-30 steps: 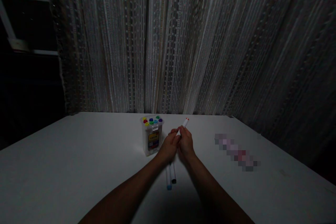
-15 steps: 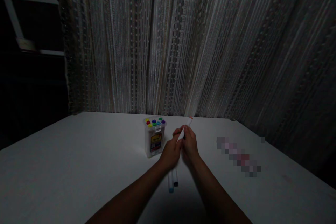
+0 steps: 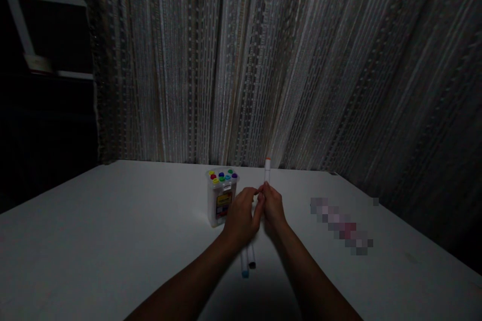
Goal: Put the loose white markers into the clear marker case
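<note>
Over the white table (image 3: 113, 241) my two hands meet in the middle. My right hand (image 3: 274, 208) is closed round a white marker with an orange cap (image 3: 267, 169), which stands nearly upright above the fingers. My left hand (image 3: 241, 218) is curled against it, fingertips touching the marker's lower part. Two white markers (image 3: 247, 262), one with a blue end and one with a dark end, lie on the table under my wrists. A clear marker box (image 3: 221, 197) with several coloured caps showing stands just left of my left hand.
A striped curtain (image 3: 263, 60) hangs right behind the table's far edge. A blurred patch (image 3: 341, 225) lies on the table to the right. A dark window frame (image 3: 33, 60) is at the far left. The room is dim.
The orange-capped marker has swung from leaning right to nearly upright in my right hand. My left hand has closed in against it. The view shifted slightly.
</note>
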`<state>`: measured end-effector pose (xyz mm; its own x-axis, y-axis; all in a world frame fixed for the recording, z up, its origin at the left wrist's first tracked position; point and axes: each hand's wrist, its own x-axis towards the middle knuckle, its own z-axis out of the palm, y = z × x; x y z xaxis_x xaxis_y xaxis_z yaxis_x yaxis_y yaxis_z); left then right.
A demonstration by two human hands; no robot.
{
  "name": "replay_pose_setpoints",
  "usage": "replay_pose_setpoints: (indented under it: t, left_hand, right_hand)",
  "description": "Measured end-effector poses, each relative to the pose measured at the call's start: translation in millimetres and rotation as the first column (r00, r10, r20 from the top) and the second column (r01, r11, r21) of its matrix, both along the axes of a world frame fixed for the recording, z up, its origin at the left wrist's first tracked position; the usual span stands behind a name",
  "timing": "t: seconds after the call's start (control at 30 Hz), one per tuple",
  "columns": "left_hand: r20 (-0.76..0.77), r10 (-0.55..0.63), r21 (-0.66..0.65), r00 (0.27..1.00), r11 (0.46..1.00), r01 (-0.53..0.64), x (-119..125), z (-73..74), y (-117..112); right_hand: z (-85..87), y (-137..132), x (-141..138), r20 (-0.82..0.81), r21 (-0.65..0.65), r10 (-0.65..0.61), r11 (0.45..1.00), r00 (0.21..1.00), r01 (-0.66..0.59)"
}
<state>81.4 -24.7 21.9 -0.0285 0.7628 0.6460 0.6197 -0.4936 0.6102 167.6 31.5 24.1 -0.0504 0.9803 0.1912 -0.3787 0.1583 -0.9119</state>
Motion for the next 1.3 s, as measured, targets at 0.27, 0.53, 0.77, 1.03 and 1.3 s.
replay_pose_setpoints:
  t: [0.27, 0.53, 0.77, 1.03, 1.3]
  left_hand:
    - [0.438, -0.057, -0.062, 0.897, 0.994, 0.093, 0, 0.1, 5]
    - [0.503, -0.109, -0.036, 0.857, 0.988, 0.147, 3, 2.2, 2]
    - [0.556, -0.128, -0.040, 0.821, 0.983, 0.180, 4, 0.9, 5]
    - [0.591, -0.154, -0.083, 0.792, 0.965, 0.250, 4, -11.9, 18]
    - [0.483, -0.083, -0.345, 0.872, 0.897, 0.276, 9, -14.0, 15]
  right_hand:
    - [4.3, -9, -3, 0.133, 0.067, 0.366, 0.924, 0.921, -0.377]
    - [9.0, -28, -14, 0.171, -0.027, 0.295, 0.955, 0.940, -0.295]
    - [8.5, -27, -14, 0.133, -0.055, 0.314, 0.949, 0.940, -0.309]
    - [4.1, -13, -11, -0.123, 0.099, 0.237, 0.969, 0.964, -0.225]
    - [10.6, -10, 2, -0.049, 0.077, 0.107, 0.992, 0.993, -0.103]
